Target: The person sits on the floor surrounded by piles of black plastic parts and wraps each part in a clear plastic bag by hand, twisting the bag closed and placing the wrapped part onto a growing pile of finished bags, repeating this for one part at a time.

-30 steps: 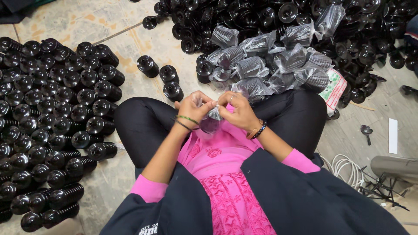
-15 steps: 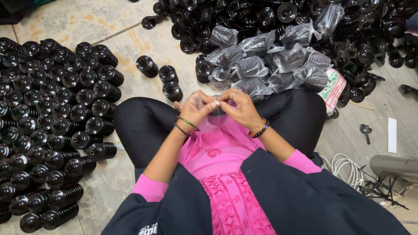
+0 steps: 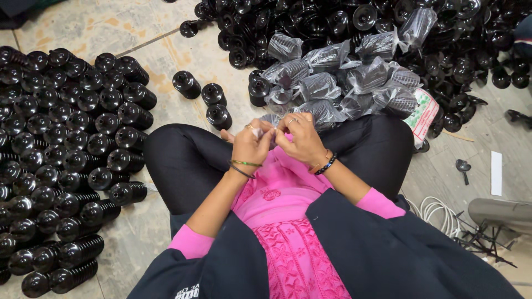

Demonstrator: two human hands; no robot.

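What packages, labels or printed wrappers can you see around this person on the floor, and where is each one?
Clear plastic bags: heaped ahead of the knees, each wrapped around a black ribbed part, crinkled and shiny.
Printed packet: at the heap's right edge, flat, white with red and green print.
White slip: on the floor at far right, narrow, upright rectangle, plain.
Small clear bag: pinched between left hand and right hand, mostly hidden.

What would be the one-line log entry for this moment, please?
left hand: pinching clear plastic bag | right hand: pinching same bag | near: bagged black parts
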